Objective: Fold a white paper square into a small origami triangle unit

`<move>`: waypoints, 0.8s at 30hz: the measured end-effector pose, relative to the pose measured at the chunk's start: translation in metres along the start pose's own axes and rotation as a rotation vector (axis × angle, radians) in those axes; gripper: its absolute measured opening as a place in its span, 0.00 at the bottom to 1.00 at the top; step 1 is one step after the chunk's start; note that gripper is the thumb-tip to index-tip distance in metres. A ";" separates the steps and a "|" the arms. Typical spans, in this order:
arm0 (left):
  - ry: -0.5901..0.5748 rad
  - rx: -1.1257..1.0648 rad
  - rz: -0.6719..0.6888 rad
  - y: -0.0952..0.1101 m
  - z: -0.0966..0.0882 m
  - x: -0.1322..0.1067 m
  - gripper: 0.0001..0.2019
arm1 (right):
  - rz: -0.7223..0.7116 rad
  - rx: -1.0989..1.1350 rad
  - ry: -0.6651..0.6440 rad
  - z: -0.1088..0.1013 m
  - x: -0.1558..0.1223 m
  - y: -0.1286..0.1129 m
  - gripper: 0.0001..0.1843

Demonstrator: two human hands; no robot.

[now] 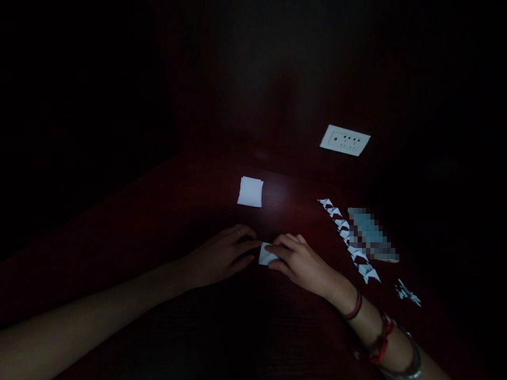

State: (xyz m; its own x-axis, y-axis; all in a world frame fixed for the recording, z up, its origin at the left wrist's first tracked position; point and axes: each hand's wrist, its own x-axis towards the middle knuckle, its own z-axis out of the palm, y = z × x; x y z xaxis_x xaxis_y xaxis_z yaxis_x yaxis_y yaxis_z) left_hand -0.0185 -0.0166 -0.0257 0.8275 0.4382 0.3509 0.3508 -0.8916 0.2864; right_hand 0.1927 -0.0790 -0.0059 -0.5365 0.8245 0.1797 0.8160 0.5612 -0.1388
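Observation:
A small piece of white folded paper (263, 256) lies on the dark red table, with a slanting crease or flap line across it. My right hand (295, 259) is closed on its right side, index finger over the top and thumb at the near edge. Just left of the paper, my left hand (225, 254) has its fingers stretched and apart, the tips close to the paper's left edge. Whether the index fingertip touches the paper I cannot tell. Beyond the hands sits a stack of square white paper sheets (250, 192).
Folded white paper pieces (343, 228) form a slanting row to the right of my right hand. Beside them lies a pixelated phone-like object (372, 235). Small paper strips (407, 293) lie nearer. A white socket panel (345, 140) is at the back. The surroundings are very dark.

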 end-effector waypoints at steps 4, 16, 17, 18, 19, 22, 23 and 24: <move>0.019 0.019 0.008 -0.001 0.003 0.001 0.16 | 0.005 0.004 0.005 0.000 0.000 0.000 0.17; 0.003 0.055 0.016 0.001 0.002 0.002 0.16 | 0.005 -0.015 -0.011 0.001 0.001 -0.001 0.19; 0.006 0.054 0.028 0.001 0.001 0.002 0.16 | 0.001 -0.022 -0.012 0.001 0.001 -0.001 0.18; 0.007 0.051 0.042 0.002 0.001 0.002 0.16 | -0.003 -0.027 -0.013 0.001 0.001 -0.001 0.18; 0.010 0.049 0.055 0.002 0.000 0.002 0.16 | -0.006 -0.032 -0.014 0.000 0.001 -0.001 0.18; -0.001 0.050 0.102 0.004 -0.003 0.000 0.17 | -0.005 -0.041 -0.008 0.000 0.002 -0.001 0.17; -0.011 0.051 0.116 0.005 -0.005 -0.001 0.17 | -0.002 -0.041 -0.006 0.001 0.002 -0.001 0.17; -0.022 0.051 0.130 0.006 -0.006 -0.002 0.18 | 0.000 -0.040 -0.006 0.001 0.002 -0.001 0.17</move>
State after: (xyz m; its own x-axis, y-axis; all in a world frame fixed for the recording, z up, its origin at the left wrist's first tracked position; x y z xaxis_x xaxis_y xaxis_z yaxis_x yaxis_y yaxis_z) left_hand -0.0210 -0.0219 -0.0194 0.8766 0.3168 0.3623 0.2615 -0.9455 0.1941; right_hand 0.1909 -0.0779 -0.0065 -0.5375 0.8251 0.1742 0.8240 0.5578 -0.0993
